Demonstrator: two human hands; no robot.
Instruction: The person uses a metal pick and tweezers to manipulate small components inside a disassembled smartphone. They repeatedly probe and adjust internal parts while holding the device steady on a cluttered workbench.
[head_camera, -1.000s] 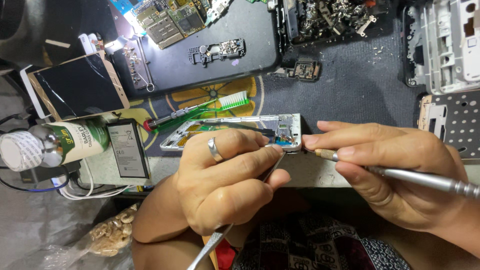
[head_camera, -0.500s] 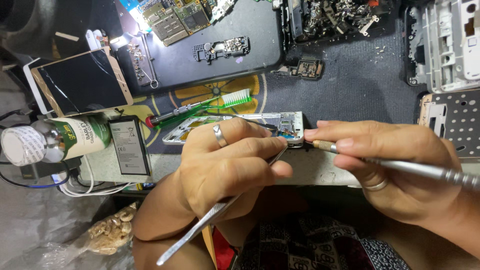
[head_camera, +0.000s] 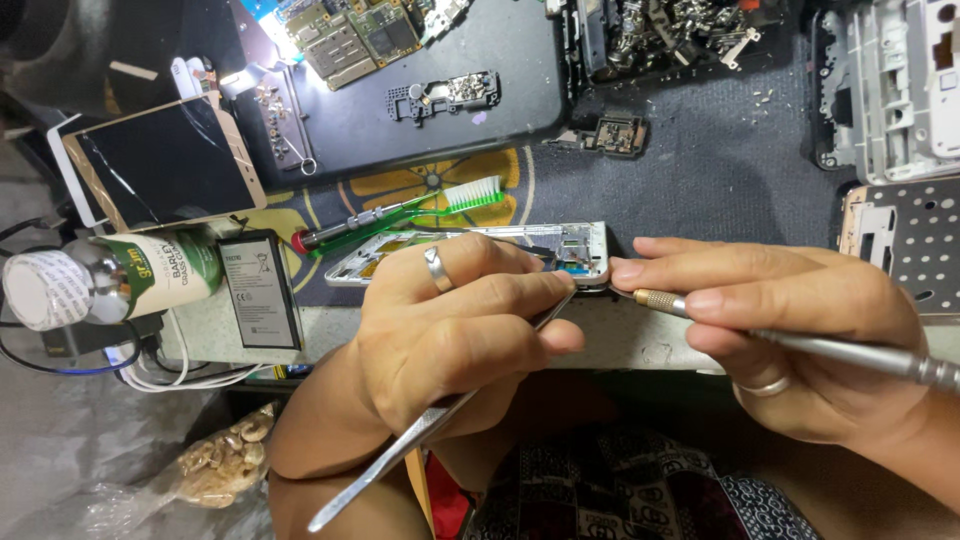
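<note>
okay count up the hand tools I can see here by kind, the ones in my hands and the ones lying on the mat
Tweezers, in the left hand: 1
Screwdrivers: 2, one in the right hand, one red-tipped on the mat
Toothbrush, green and white: 1
Total: 4

Toothbrush (head_camera: 455, 197) behind phone frame (head_camera: 480, 250) — battery (head_camera: 258, 291) left

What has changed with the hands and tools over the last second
Very little. The left hand tilted, so more of the tweezers now shows below it. The right hand still holds the screwdriver at the corner of the open phone. The toothbrush and battery stayed put.
</note>
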